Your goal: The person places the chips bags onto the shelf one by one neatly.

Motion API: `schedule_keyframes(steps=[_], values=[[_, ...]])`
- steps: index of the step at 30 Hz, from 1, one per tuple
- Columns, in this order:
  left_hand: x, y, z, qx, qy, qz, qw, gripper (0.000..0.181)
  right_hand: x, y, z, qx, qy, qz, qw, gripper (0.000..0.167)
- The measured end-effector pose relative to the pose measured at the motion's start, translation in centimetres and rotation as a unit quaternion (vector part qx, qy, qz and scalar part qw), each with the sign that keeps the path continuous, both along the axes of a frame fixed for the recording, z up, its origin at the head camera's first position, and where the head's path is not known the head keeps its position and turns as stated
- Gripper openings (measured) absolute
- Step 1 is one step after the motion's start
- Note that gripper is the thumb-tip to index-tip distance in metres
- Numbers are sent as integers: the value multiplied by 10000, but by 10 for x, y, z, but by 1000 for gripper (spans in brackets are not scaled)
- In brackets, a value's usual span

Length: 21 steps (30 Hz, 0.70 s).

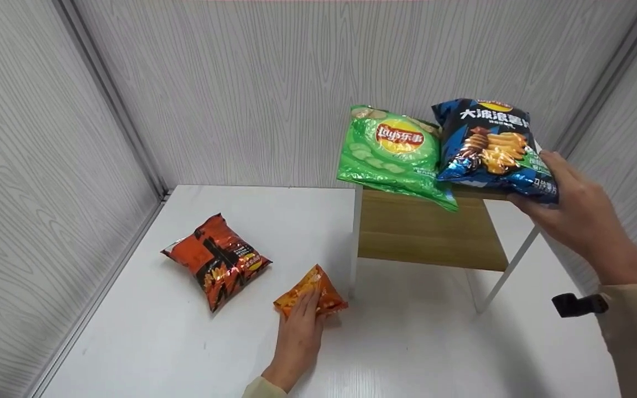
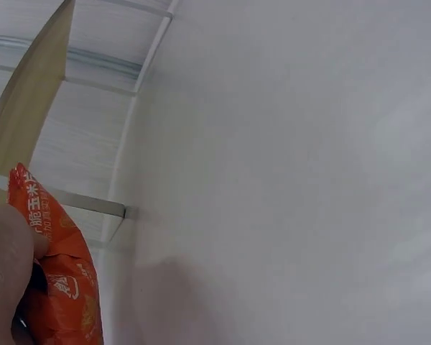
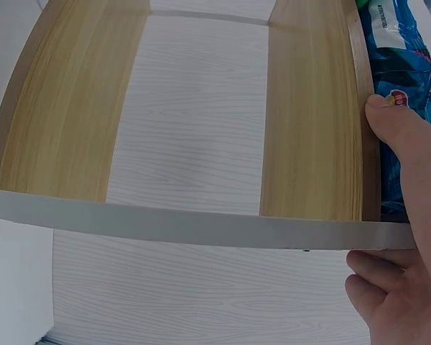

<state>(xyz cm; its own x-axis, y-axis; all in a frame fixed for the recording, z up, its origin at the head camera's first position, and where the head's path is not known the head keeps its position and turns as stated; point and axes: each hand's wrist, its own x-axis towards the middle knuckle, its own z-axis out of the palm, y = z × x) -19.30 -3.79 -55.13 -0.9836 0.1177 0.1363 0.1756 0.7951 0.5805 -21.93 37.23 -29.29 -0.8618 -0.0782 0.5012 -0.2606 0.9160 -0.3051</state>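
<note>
My left hand (image 1: 298, 338) grips an orange snack bag (image 1: 321, 287) near the middle of the white table; in the left wrist view, fingers (image 2: 7, 262) bend against the orange bag (image 2: 68, 287). Up on the shelf rack (image 1: 432, 226), a green chip bag (image 1: 387, 152) lies beside a dark blue one (image 1: 490, 143). My right hand (image 1: 584, 215) holds the rack's right end, touching the blue bag. The right wrist view has its thumb on the board edge by the blue bag (image 3: 402, 65) and curled fingers outside the grey frame (image 3: 201, 224).
A red and black snack bag (image 1: 224, 257) lies on the white table (image 1: 147, 342) at the left. Thin metal legs (image 1: 509, 271) support the rack. Grey wood-grain panels (image 1: 241, 83) enclose the back and sides.
</note>
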Motion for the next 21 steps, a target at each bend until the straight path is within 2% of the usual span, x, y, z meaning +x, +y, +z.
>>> schedule_keyframes(steps=[5, 8, 12, 21], values=[[3, -7, 11, 365, 205, -156, 9990, 62, 0, 0, 0, -32, -17, 7, 10000, 86], [6, -11, 17, 439, 521, -279, 9973, 60, 0, 0, 1, -46, -27, 1, 10000, 86], [11, -14, 26, 403, 958, -442, 9936, 59, -1, 0, 1, -38, -30, -24, 10000, 86], [18, -18, 51, 22, 1457, -838, 9858, 58, -1, -1, 0, -31, -17, -21, 10000, 87]])
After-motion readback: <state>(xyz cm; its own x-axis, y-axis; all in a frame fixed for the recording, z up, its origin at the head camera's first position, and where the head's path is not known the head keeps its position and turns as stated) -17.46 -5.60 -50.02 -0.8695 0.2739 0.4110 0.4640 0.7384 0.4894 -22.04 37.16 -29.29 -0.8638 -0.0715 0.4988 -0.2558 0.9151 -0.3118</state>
